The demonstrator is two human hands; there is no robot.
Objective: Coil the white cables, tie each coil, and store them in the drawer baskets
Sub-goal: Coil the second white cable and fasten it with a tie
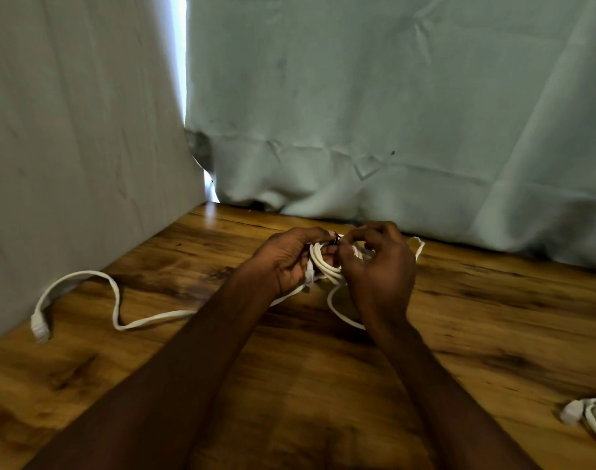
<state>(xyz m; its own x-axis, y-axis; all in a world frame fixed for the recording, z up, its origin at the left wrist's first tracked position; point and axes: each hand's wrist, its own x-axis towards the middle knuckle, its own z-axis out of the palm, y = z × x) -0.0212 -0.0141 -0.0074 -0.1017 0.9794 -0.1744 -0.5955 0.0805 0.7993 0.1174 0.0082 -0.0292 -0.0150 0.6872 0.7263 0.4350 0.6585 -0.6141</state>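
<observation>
A coil of white cable (323, 262) is held just above the wooden table (323, 385), near its back edge. My left hand (286, 259) grips the coil from the left. My right hand (377, 266) is curled on its right side, and its fingertips pinch a small dark tie (334, 238) at the top of the coil. A loose white flat cable (120, 317) trails from under my left arm across the table to the left and ends in a plug (39, 329). No drawer or basket is in view.
Pale cloth (357, 113) hangs behind the table and along its left side. Another bundle of white cable (591, 415) lies at the right edge of the table.
</observation>
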